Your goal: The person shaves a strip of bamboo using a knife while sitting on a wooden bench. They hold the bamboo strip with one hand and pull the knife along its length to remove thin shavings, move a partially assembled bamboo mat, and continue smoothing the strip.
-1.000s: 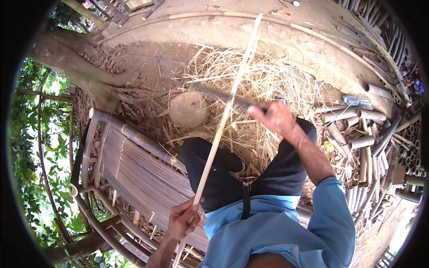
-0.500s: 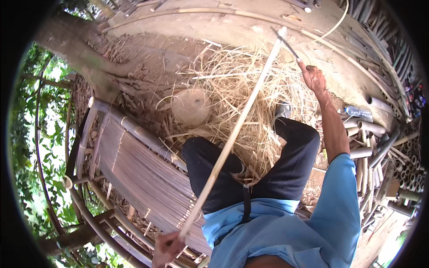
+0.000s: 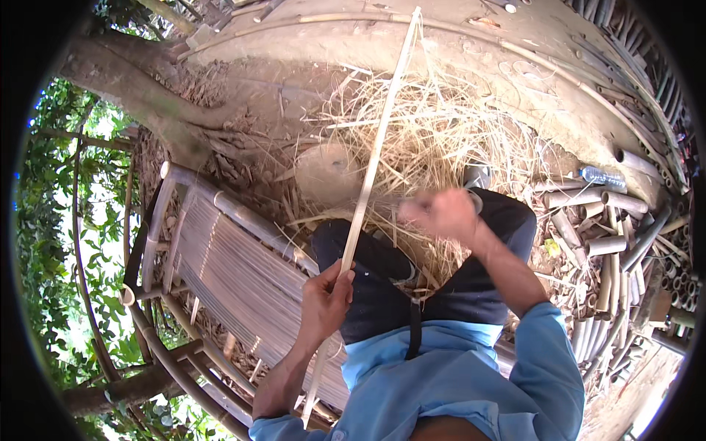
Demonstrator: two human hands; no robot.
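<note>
A long pale bamboo strip (image 3: 379,140) slants from the far ground, past my left thigh, down to the lower edge. My left hand (image 3: 325,298) is closed round it with thumb and fingers, beside my left knee. My right hand (image 3: 445,214) is curled in a fist over my lap, to the right of the strip and smeared by motion. The knife in it shows only as a faint streak toward the strip. Thin curled fibres hang from the strip's far end.
Bamboo shavings (image 3: 441,125) lie heaped before my feet, beside a round wooden block (image 3: 329,173). A slatted bamboo bench (image 3: 243,272) stands at the left, near a tree trunk (image 3: 140,92). Cut bamboo tubes (image 3: 607,246) and a plastic bottle (image 3: 603,178) are at the right.
My left hand has moved up along the strip from its near end. My right hand has come back from the far end toward my lap. The strip now reaches farther away and stands steeper.
</note>
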